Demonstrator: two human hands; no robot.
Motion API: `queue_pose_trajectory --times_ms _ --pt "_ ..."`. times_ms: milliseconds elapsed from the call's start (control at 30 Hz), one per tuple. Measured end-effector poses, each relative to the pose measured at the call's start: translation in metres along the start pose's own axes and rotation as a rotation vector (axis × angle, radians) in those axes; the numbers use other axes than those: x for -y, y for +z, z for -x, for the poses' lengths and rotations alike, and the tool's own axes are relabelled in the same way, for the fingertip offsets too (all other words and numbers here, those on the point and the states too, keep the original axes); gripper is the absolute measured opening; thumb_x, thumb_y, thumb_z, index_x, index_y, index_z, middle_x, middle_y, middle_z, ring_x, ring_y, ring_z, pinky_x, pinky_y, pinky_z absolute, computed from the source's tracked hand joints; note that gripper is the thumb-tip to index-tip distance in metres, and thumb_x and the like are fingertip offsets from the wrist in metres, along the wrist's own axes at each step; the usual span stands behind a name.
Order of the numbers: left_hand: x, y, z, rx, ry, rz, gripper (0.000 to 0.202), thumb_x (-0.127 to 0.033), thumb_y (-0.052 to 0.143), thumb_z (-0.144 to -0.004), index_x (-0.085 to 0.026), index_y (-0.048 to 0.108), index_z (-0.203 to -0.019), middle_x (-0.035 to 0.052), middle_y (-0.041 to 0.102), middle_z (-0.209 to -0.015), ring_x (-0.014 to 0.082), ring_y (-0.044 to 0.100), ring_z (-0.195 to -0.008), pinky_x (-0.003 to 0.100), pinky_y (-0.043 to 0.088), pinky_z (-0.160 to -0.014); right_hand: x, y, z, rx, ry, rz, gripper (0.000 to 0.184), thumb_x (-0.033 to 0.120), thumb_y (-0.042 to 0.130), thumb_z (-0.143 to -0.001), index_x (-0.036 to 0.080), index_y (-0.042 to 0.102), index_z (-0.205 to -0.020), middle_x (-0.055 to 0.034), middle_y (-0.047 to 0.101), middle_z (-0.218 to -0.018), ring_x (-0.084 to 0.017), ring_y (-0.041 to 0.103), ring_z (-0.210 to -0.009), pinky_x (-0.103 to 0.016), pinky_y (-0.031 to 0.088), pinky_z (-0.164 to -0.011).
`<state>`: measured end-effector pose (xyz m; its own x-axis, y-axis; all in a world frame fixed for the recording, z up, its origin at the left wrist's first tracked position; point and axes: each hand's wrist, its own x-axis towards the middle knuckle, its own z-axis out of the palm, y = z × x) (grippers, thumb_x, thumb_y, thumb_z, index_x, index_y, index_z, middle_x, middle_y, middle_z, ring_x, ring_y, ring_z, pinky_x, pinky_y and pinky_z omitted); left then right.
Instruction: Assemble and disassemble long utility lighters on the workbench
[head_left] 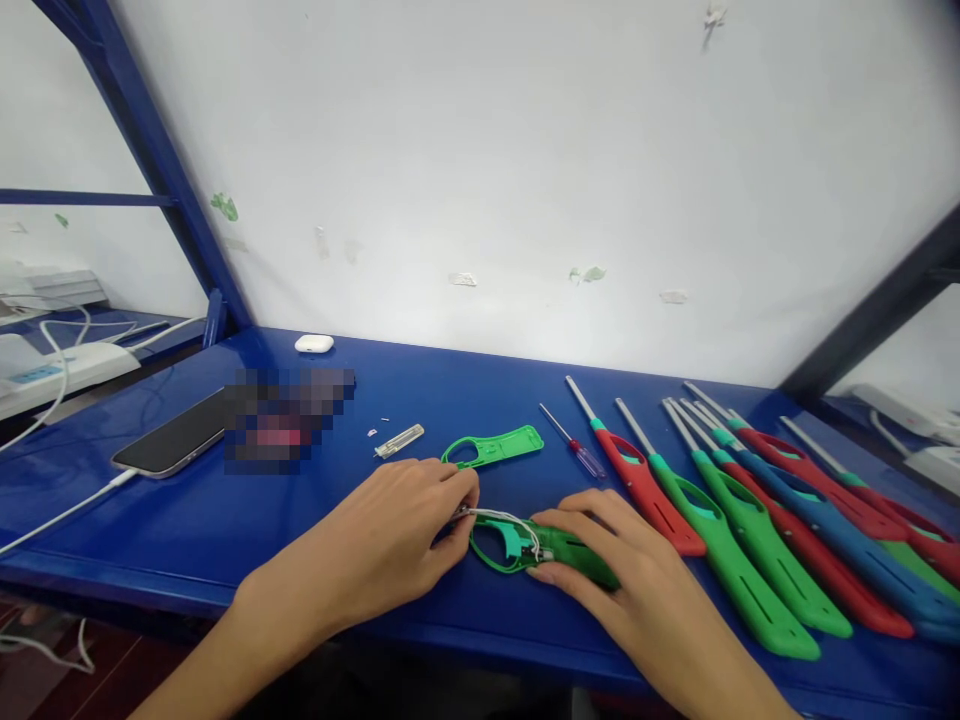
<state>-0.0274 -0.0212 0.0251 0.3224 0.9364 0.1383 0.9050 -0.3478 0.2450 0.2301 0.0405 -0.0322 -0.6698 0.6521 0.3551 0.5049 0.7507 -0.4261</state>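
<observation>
An opened green lighter lies between my two hands near the table's front edge. A thin white wire arcs over its trigger loop, beside a turquoise trigger. My left hand pinches the lighter's front end, where the wire meets a small dark metal bit; the fingertips partly hide it. My right hand wraps round the handle end, thumb below and fingers above. Just beyond lies the detached green half shell. A narrow clear plastic piece is left of it, with two tiny fragments nearby.
A red-and-purple screwdriver lies beyond my right hand. Several whole red, green and blue lighters fill the right side. At left are a cabled phone, a blurred-out item and a white earbud case. A white wall backs the table.
</observation>
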Motion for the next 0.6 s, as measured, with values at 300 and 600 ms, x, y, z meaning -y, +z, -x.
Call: queue_pose_trajectory --times_ms 300,600 --pt "-0.001 -0.004 0.004 0.003 0.081 -0.006 0.017 -0.023 0.044 -0.111 -0.025 0.056 -0.098 -0.0010 0.062 -0.094 0.0205 0.061 -0.080 0.034 0.036 -0.069 0.002 -0.002 -0.001 0.032 0.034 -0.041 0.022 0.041 0.062 -0.104 0.038 0.062 -0.126 -0.0013 0.061 -0.119 -0.020 0.065 -0.108 -0.037 0.054 -0.096" --pt "0.012 -0.020 0.006 -0.086 0.024 0.030 0.021 -0.029 0.042 -0.112 -0.026 0.054 -0.096 -0.0022 0.060 -0.092 0.0190 0.056 -0.079 0.035 0.035 -0.073 0.001 -0.001 -0.001 0.018 0.057 -0.047 0.021 0.044 0.062 -0.104 0.039 0.062 -0.125 0.0006 0.061 -0.120 -0.019 0.065 -0.109 -0.036 0.053 -0.096"
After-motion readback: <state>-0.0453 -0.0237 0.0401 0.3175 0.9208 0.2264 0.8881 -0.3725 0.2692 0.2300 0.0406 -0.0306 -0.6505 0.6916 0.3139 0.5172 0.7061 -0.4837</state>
